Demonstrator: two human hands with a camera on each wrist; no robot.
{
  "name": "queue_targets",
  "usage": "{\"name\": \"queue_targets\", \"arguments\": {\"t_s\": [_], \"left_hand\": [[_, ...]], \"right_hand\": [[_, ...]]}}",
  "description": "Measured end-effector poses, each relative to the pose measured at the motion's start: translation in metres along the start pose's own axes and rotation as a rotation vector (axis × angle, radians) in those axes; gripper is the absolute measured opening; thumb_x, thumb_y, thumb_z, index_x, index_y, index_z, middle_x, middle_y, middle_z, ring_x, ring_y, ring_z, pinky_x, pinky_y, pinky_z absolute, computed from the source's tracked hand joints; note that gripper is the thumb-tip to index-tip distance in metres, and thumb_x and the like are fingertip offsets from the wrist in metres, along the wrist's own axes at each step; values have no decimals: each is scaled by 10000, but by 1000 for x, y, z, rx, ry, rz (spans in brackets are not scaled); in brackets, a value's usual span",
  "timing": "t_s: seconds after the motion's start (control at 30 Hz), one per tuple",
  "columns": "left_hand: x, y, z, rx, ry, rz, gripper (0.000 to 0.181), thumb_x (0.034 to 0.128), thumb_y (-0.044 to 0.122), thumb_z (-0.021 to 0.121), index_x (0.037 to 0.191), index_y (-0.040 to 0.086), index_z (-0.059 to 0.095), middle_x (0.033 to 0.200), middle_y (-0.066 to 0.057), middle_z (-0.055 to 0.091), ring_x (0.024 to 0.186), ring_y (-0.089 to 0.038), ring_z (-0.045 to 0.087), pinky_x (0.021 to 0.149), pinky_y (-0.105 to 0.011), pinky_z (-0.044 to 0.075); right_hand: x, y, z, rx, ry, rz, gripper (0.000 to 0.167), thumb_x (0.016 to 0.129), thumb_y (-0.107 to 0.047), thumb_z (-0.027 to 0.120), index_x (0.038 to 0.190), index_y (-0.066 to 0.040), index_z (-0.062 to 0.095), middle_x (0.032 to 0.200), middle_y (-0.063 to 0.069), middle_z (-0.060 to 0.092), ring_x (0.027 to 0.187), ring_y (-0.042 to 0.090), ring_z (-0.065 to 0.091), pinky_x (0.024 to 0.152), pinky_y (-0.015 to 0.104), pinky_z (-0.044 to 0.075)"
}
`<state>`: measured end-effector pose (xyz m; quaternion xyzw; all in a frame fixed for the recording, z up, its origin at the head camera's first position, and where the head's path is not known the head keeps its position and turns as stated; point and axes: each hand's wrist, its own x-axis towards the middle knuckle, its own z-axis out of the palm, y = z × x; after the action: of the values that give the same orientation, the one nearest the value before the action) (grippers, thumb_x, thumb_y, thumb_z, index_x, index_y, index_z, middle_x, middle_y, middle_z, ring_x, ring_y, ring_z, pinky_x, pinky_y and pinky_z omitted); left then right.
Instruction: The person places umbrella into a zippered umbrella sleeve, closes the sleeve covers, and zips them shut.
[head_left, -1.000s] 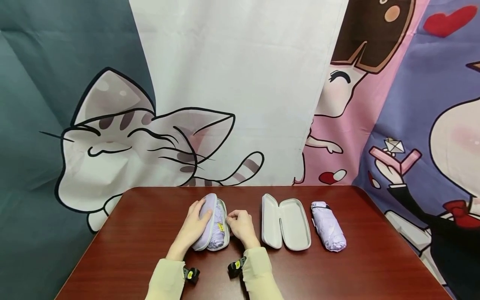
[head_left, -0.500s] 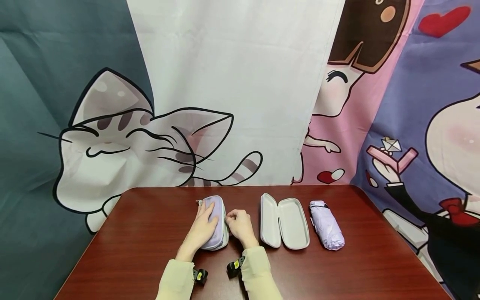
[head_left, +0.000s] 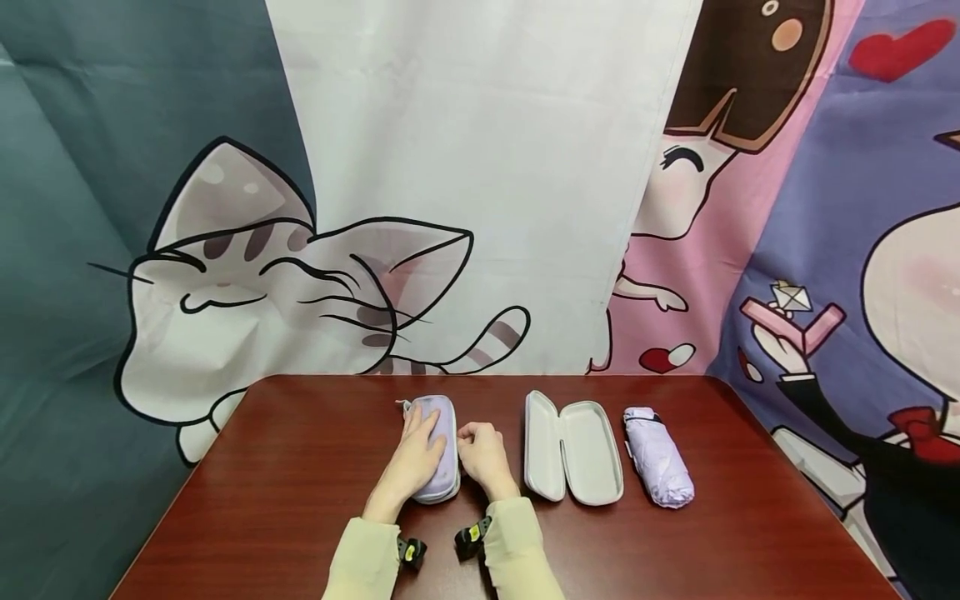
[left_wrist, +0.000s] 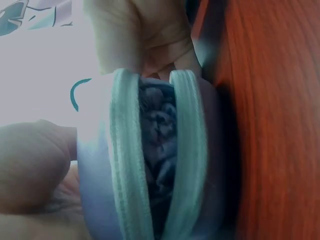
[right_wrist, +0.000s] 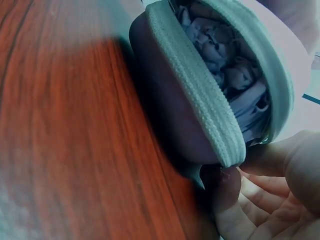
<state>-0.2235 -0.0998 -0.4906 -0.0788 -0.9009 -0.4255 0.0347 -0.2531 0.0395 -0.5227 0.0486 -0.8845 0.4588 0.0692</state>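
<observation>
Actually, the left hand (head_left: pixel 411 460) lies, fingers spread, on the lilac case (head_left: pixel 449 427) atop the table (head_left: pixel 300 475); the right hand (head_left: pixel 486 457) pinches its edge. Wrist views (unlike the head's) show crumpled fabric (left_wrist: pixel 161 127) between parted zip edges (left_wrist: pixel 127 150).

The left hand (head_left: pixel 408 462) covers part of the purple case (head_left: pixel 450 454) in the head view, where both sleeves (head_left: pixel 363 554) and the table (head_left: pixel 225 517) run off at six o'clock. What the right hand (head_left: pixel 483 458) pinches is too small to tell there. The left wrist view cuts the case at six o'clock, and the crumpled fabric (left_wrist: pixel 161 130) inside lies partly hidden, its folds blurred. At one o'clock in the right wrist view, the left hand is blurred and cut off.
</observation>
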Motion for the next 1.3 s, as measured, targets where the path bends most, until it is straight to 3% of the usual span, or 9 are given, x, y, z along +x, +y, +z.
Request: {"name": "queue_targets", "arguments": {"t_s": [0.27,0.4,0.7,0.87,0.93,1.1,1.3], "left_hand": [[2,6,8,103,55,73,458,932,60,555,1335,-144,479,1466,-426,208,1383,-559,131,1078,-630,191],[3,8,14,153,62,71,441,933,59,546,1327,-134,496,1464,-420,225,1382,-556,147,1042,-670,220],[1,8,13,148,38,32,449,945,63,536,1354,-116,479,1502,-388,180,1409,-525,89,1056,-667,188],[1,5,14,145,55,64,434,942,60,549,1332,-122,499,1483,-403,208,1397,-537,124,1041,-674,214],[2,5,14,144,75,87,423,930,53,564,1310,-127,518,1464,-411,241,1385,-545,159,1038,-669,228],[4,3,10,121,123,103,401,857,23,617,1235,-107,588,1423,-393,336,1356,-536,255,1065,-609,254],[2,-5,2,77,190,49,454,755,25,687,1199,-38,614,1287,-294,443,1207,-458,436,986,-548,370]], "right_hand": [[1,3,-2,6,-11,-4,84,825,-11,651,799,-73,701,647,-48,564,617,113,519,607,292,445],[1,5,-5,16,-14,6,81,837,-19,652,814,-75,707,651,-52,570,621,104,522,621,293,449],[0,3,-9,78,-65,7,94,860,-47,625,858,-75,715,684,-46,609,639,98,573,627,282,479],[-1,-1,-12,170,-97,7,92,877,-55,632,940,-39,698,736,6,636,573,160,615,536,294,511],[0,-4,-14,179,-78,-30,128,868,-57,661,990,-34,694,797,28,652,613,179,631,560,298,517],[2,-20,-17,71,2,-202,215,841,-62,713,1057,-62,710,1007,88,656,868,240,631,764,357,488],[6,-38,-9,-59,-46,-353,267,834,-65,706,1101,-76,693,1057,78,641,950,240,599,834,372,472]]}}
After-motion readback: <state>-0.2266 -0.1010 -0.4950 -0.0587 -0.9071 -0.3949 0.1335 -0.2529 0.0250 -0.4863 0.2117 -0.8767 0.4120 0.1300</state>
